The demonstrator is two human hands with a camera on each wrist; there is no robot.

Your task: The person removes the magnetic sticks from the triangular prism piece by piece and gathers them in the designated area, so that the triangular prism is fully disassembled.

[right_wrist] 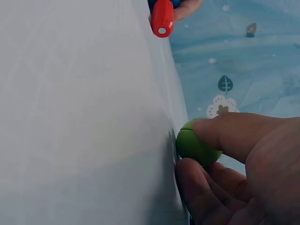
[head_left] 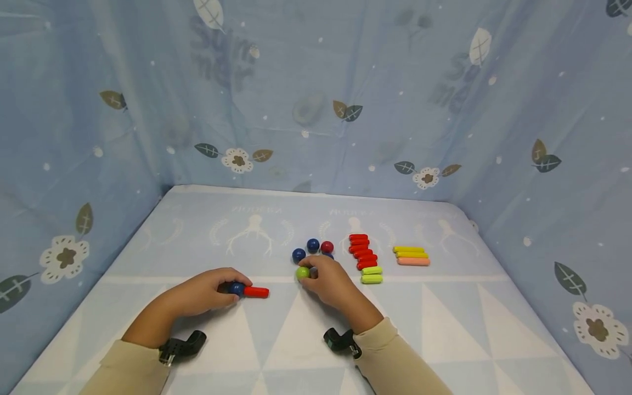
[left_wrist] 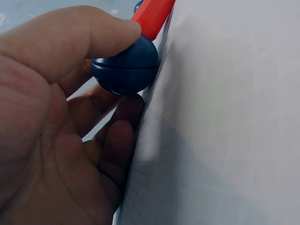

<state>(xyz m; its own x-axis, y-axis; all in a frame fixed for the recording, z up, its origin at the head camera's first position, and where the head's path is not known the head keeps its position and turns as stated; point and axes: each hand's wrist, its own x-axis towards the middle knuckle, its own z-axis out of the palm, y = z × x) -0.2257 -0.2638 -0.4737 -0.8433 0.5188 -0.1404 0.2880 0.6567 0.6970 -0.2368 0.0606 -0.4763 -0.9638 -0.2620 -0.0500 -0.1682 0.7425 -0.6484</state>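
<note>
My left hand (head_left: 209, 293) pinches a dark blue ball (left_wrist: 126, 68) between thumb and fingers, low over the table. A red rod (head_left: 257, 292) sticks out from that ball toward the right, end against it; its free end shows a small silvery disc in the right wrist view. With thumb and fingertips my right hand (head_left: 328, 282) grips a green ball (right_wrist: 194, 143) close to the tabletop. Just behind the right hand lie blue balls (head_left: 298, 255) and a dark red ball (head_left: 327, 247); one blue ball is partly hidden by the hand.
Right of the balls, several red rods (head_left: 362, 253) lie in a column, with two lime-green rods (head_left: 372, 275) at its near end. Farther right are two yellow rods (head_left: 410, 252) and an orange-pink rod (head_left: 413, 261). Blue patterned curtains (head_left: 306, 99) surround the cloth-covered table (head_left: 296, 351).
</note>
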